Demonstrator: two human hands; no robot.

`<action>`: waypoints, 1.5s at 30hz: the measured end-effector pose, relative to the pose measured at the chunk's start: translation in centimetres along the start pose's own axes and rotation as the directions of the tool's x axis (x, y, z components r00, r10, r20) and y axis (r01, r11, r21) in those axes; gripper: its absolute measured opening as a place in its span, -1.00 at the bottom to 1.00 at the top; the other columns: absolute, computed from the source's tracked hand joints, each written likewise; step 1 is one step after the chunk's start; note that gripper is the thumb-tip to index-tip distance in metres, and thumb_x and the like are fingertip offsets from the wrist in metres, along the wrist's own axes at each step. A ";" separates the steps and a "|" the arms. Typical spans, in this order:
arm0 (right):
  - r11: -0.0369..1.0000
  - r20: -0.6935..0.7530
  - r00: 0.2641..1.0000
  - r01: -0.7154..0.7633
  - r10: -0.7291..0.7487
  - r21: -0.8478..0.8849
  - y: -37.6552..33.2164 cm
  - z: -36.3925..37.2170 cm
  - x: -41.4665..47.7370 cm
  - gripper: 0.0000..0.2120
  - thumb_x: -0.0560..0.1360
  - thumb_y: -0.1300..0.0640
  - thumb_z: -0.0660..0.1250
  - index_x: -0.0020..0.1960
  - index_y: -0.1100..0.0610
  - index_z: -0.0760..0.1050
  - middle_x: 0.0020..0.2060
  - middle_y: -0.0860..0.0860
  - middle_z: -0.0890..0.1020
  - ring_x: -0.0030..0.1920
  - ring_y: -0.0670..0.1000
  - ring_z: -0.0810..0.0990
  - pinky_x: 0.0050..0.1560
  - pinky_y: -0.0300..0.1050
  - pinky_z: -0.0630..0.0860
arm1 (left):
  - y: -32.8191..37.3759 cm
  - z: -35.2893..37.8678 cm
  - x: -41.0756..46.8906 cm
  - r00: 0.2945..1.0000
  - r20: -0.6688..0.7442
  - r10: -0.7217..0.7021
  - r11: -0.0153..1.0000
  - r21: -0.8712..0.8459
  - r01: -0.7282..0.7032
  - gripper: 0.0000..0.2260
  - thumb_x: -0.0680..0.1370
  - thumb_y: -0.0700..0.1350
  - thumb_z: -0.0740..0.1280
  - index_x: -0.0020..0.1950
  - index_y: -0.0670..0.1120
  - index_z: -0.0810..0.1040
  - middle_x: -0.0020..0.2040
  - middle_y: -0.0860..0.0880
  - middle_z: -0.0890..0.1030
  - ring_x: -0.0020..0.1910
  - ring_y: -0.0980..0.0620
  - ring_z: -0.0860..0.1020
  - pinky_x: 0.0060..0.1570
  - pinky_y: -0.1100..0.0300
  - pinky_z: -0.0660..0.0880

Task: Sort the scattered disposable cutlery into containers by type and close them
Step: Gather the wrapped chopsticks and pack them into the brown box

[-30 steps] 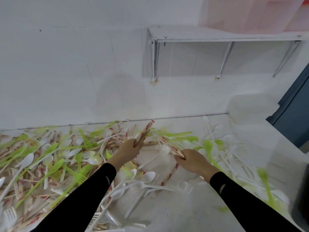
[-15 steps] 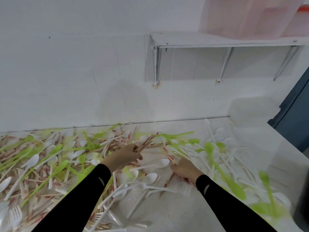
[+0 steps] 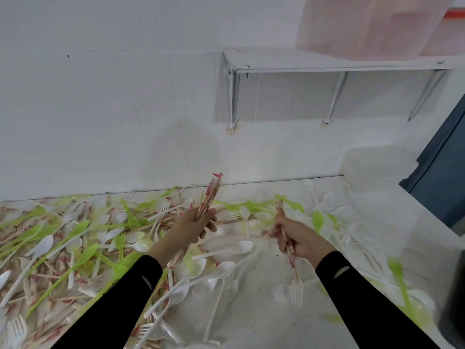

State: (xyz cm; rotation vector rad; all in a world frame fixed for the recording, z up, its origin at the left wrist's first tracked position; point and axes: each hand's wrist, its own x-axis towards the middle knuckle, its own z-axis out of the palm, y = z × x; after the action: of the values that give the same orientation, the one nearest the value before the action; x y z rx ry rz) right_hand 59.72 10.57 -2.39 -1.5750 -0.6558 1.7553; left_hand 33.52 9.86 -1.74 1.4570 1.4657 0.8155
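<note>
Disposable cutlery covers the white table (image 3: 264, 323): green spoons and forks (image 3: 75, 229), white spoons (image 3: 245, 246), white forks (image 3: 297, 293) and red-printed wrapped chopsticks (image 3: 63, 263). My left hand (image 3: 193, 226) grips a bundle of wrapped chopsticks (image 3: 210, 196) that points up and to the right, lifted above the pile. My right hand (image 3: 299, 239) grips a smaller bunch of wrapped chopsticks (image 3: 290, 253) that runs down past the wrist. Both hands hover over the middle of the table. No containers show among the cutlery.
A white wall stands right behind the table. A white bracket shelf (image 3: 327, 62) hangs above at the right, with a translucent pink box (image 3: 372, 23) on it. A dark object (image 3: 453, 316) sits at the right edge, and a dark blue panel (image 3: 442, 159) beyond.
Both hands have lifted from the pile. The left raised its chopstick bundle more upright; the right picked up a bunch of chopsticks and drew it back toward me.
</note>
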 end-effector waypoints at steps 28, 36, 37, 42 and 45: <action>0.425 0.278 0.949 0.315 -0.148 -0.849 1.4 4.5 -0.4 -0.67 0.59 0.14 0.09 0.27 -0.03 0.50 -0.08 0.02 0.63 -0.27 0.02 0.62 -0.23 -0.12 0.56 | -4.9 3.2 6.8 1.000 -0.010 -0.006 0.692 0.721 0.011 -0.73 0.58 -0.10 0.28 0.28 -0.03 0.50 0.21 0.00 0.56 0.16 -0.09 0.56 0.02 0.07 0.53; -0.025 0.394 0.812 0.426 -0.430 -0.904 4.8 6.2 5.1 -0.62 0.58 0.12 0.21 0.37 -0.09 0.46 0.26 -0.15 0.51 0.18 0.06 0.57 0.12 -0.08 0.48 | -7.6 2.8 5.8 0.957 -0.144 -0.254 0.831 0.474 0.292 -0.62 0.54 -0.22 0.38 0.32 -0.31 0.45 -0.13 -0.09 0.56 -0.26 0.00 0.54 -0.41 0.29 0.44; -0.050 0.399 0.799 0.424 -0.450 -0.904 5.0 6.1 5.5 -0.61 0.59 0.10 0.21 0.39 -0.11 0.43 0.28 -0.17 0.49 0.18 0.05 0.57 0.11 -0.08 0.49 | -7.6 2.7 5.6 0.959 -0.151 -0.240 0.850 0.445 0.282 -0.62 0.51 -0.23 0.41 0.30 -0.27 0.48 -0.09 -0.07 0.58 -0.18 -0.03 0.57 -0.38 0.32 0.45; -0.171 0.389 0.781 0.352 -0.489 -0.920 6.1 4.8 6.1 -0.65 0.60 0.01 0.24 0.38 -0.03 0.46 0.26 -0.10 0.45 0.04 0.06 0.61 -0.05 -0.11 0.50 | -6.7 2.3 5.9 0.996 -0.021 0.089 0.715 0.697 -0.049 -0.77 0.52 -0.30 0.25 0.01 0.03 0.50 0.02 -0.02 0.60 -0.01 -0.06 0.61 -0.06 0.13 0.57; -0.157 0.371 0.781 0.340 -0.503 -0.927 6.4 3.7 5.8 -0.65 0.60 0.02 0.22 0.37 0.01 0.46 0.25 -0.07 0.44 0.00 0.09 0.60 -0.15 -0.16 0.39 | -6.5 2.1 5.9 0.996 0.035 0.083 0.606 0.792 -0.079 -0.76 0.52 -0.24 0.26 0.14 0.00 0.50 0.07 -0.03 0.58 0.06 -0.06 0.58 -0.03 0.06 0.55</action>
State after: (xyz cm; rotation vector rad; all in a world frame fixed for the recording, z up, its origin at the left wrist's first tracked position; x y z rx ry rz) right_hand 54.83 11.11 -10.42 -1.7869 -2.4632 0.3567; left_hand 33.31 14.75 -9.30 2.1848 1.8959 0.1613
